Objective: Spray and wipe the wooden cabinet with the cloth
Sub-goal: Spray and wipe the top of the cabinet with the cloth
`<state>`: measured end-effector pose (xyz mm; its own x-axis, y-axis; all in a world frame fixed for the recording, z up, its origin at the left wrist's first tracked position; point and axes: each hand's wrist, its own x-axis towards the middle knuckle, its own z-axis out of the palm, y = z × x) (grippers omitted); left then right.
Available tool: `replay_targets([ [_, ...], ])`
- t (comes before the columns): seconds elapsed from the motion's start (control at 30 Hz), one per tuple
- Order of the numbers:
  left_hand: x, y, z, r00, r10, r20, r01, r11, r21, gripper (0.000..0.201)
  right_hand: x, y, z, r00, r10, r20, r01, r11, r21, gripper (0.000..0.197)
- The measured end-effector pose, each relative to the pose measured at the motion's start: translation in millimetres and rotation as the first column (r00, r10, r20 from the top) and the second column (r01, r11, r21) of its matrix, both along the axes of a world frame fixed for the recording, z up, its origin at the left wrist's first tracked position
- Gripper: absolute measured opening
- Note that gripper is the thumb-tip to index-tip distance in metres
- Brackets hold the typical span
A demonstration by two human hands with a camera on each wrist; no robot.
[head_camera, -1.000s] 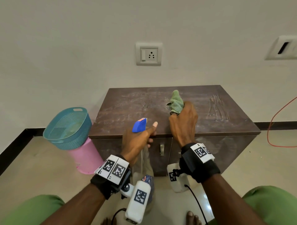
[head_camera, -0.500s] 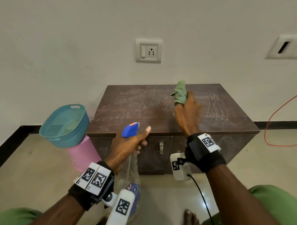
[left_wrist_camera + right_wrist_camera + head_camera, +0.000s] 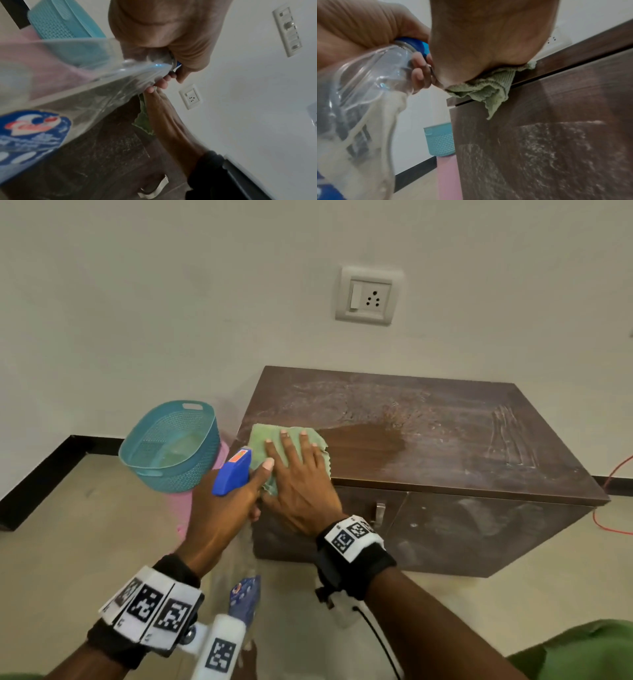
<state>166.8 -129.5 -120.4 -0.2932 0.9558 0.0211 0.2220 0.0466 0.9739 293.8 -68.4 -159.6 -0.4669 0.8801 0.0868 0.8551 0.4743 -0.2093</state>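
The dark wooden cabinet (image 3: 445,440) stands against the wall, its top dusty with a darker wiped streak in the middle. A green cloth (image 3: 270,440) lies flat on the front left corner of the top. My right hand (image 3: 294,463) presses on it with straight, spread fingers. A corner of the cloth (image 3: 489,94) hangs over the front edge. My left hand (image 3: 226,501) grips the neck of a clear spray bottle (image 3: 77,83) with a blue trigger head (image 3: 233,472), held just left of the cabinet's corner, beside the right hand.
A teal plastic basket (image 3: 171,446) sits on a pink stool (image 3: 186,508) left of the cabinet. A wall socket (image 3: 370,296) is above it. A red cord (image 3: 613,498) lies on the floor at right. Metal handles (image 3: 379,510) are on the cabinet doors.
My right hand went from holding the bunched cloth at the back middle to pressing it flat at the front left corner, leaving a dark wiped streak. The bottle hand stayed low at left.
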Motion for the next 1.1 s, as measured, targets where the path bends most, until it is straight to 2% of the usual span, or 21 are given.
replay_targets([
  [0.1,-9.1,-7.2,0.5,0.998,-0.036,-0.049,0.035,0.999,-0.012,0.047,25.6,8.2,1.6,1.000,-0.004,0.013,0.004,0.999,0.052,0.085],
  [0.2,-19.3,-7.6,-4.8,1.000,0.030,-0.011,-0.030,0.999,-0.032,0.043,45.8,14.2,5.8,0.964,-0.215,-0.156,0.226,0.973,0.055,0.058],
  [0.27,-29.6,-4.6,-10.7,0.997,0.074,0.017,-0.072,0.995,-0.063,0.042,21.4,16.0,7.9,0.936,-0.305,-0.176,0.314,0.949,0.026,0.051],
  [0.33,-33.7,-0.5,-14.9,0.993,0.116,0.027,-0.113,0.989,-0.091,0.040,-19.4,18.5,8.8,0.952,-0.259,-0.165,0.267,0.963,0.024,0.053],
  [0.43,-38.7,8.9,-14.2,0.979,0.205,0.012,-0.204,0.977,-0.057,0.038,-74.1,26.7,-1.9,0.998,-0.042,-0.055,0.047,0.996,0.081,0.050],
  [0.5,-41.2,15.4,-8.8,0.968,0.251,0.027,-0.250,0.967,-0.046,0.036,-76.7,28.9,-7.7,0.993,0.098,0.061,-0.105,0.985,0.133,0.049],
  [0.6,-47.8,19.9,-2.5,0.965,0.257,0.055,-0.254,0.966,-0.050,0.031,-29.9,24.6,-9.9,0.948,0.291,0.127,-0.311,0.932,0.186,0.062],
  [0.63,-49.7,19.9,-0.4,0.968,0.244,0.065,-0.241,0.969,-0.051,0.030,-7.5,22.7,-9.8,0.944,0.301,0.131,-0.323,0.924,0.204,0.063],
  [0.7,-53.7,19.6,0.0,0.973,0.215,0.079,-0.211,0.976,-0.060,0.030,25.1,15.5,-11.5,0.963,0.230,0.138,-0.258,0.936,0.238,0.061],
  [0.77,-56.4,17.8,-3.1,0.979,0.188,0.075,-0.182,0.980,-0.083,0.031,21.7,7.6,-19.0,0.990,0.084,0.110,-0.112,0.956,0.273,0.058],
  [0.83,-54.6,14.0,-2.9,0.982,0.176,0.068,-0.169,0.981,-0.096,0.032,-6.1,1.9,-26.5,0.998,-0.011,0.069,-0.009,0.959,0.283,0.057],
  [1.0,-36.9,16.3,2.2,0.984,0.177,0.019,-0.175,0.981,-0.080,0.033,-53.7,8.9,-21.6,0.997,0.007,0.080,-0.029,0.962,0.272,0.055],
  [1.1,-23.5,21.1,6.6,0.983,0.181,0.017,-0.179,0.982,-0.067,0.031,-44.5,12.1,-12.6,0.983,0.143,0.117,-0.164,0.967,0.193,0.056],
])
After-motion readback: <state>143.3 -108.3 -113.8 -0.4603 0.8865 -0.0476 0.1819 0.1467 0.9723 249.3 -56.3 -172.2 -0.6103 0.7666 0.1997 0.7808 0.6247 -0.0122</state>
